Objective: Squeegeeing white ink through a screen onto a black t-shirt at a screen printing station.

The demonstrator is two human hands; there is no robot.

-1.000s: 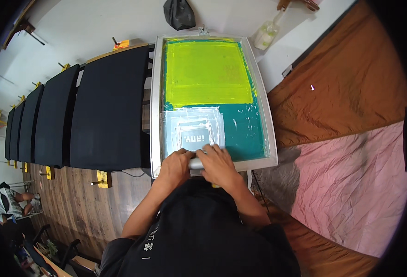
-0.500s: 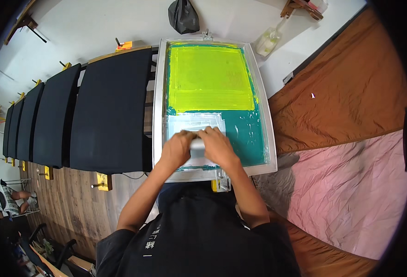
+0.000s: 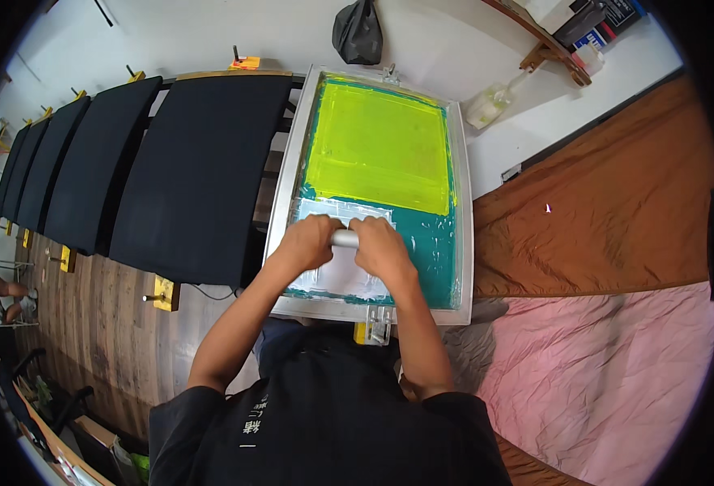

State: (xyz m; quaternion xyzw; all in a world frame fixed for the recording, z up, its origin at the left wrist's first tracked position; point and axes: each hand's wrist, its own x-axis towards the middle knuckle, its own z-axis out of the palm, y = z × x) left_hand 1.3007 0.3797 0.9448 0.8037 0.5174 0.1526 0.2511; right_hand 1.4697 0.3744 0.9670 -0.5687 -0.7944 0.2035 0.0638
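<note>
A framed printing screen [image 3: 464,202] lies in front of me. Both fists grip the silver handle of a squeegee [image 3: 345,238] over its near half. My left hand [image 3: 308,241] is wrapped round the left part of that handle, and my right hand [image 3: 379,245] closes round the right part. The squeegee's lower edge is hidden under my hands. White ink [image 3: 339,274] covers a patch of mesh beneath and around them. Beyond lies a large yellow-green rectangle [image 3: 381,146], with bare teal mesh coating [image 3: 431,259] on the right.
Several boards covered in black cloth [image 3: 203,178] run off to the left. Metal clamps [image 3: 379,324] hold the frame at its near and far edges. Brown sheeting [image 3: 592,202] and pink sheeting [image 3: 600,356] spread on the right. A black bag [image 3: 358,34] hangs at the wall.
My view has turned, so the screen now appears tilted. Both hands still grip the squeegee over the white patch; its handle, blurred before, now shows clearly between my fists.
</note>
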